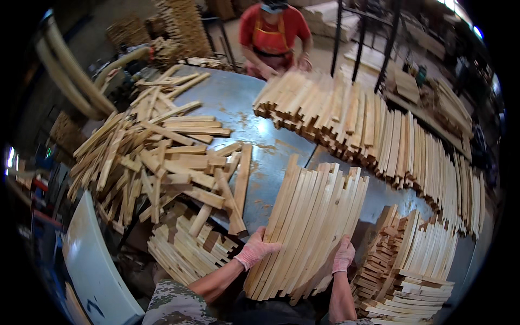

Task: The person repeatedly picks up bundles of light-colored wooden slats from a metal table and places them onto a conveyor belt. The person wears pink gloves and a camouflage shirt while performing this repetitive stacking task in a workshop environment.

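Observation:
A row of pale wooden strips (306, 227), lined up side by side, lies between my hands at the near edge of the metal table (225, 97). My left hand (257, 248), in a pinkish knit glove, presses against the row's left side with its thumb over the edge strip. On the opposite side my right hand (343, 254), gloved alike, grips the outermost strips. Together the hands squeeze the bundle from both sides. The strips' near ends are uneven and hang over my lap. Some of my right fingers are hidden behind the wood.
A loose heap of wooden strips (157, 146) covers the table's left. Long stacked rows (379, 135) run along the far right, with another stack (417, 260) near right. Below the heap sits a strip pile (187, 252) beside a white panel (97, 260). A co-worker (273, 32) stands across the table.

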Available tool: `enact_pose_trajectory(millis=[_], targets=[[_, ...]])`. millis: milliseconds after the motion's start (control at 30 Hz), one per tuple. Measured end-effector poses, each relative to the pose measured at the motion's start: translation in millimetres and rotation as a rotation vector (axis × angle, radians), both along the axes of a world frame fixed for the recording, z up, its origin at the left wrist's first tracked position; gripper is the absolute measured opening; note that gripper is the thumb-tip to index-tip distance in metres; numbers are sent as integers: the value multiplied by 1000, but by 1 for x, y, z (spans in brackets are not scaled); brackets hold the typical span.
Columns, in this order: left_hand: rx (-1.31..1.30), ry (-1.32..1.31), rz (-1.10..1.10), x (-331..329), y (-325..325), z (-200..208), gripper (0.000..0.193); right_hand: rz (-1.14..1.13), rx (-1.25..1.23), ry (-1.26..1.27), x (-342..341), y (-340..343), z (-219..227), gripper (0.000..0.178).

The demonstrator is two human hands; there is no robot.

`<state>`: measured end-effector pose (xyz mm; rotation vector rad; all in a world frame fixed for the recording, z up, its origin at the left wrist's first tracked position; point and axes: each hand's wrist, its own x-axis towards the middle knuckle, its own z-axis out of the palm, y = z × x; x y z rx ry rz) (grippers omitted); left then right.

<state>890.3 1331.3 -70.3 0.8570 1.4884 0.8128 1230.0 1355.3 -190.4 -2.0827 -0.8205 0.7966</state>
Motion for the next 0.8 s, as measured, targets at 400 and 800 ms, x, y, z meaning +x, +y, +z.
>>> enact_pose_trajectory(millis=[400, 800], targets=[[362, -131, 659, -85, -279, 113, 68, 653, 297, 37, -176, -49, 134, 68], [478, -213, 1210, -178, -569, 118, 75, 1304, 414, -28, -433, -234, 206, 63]])
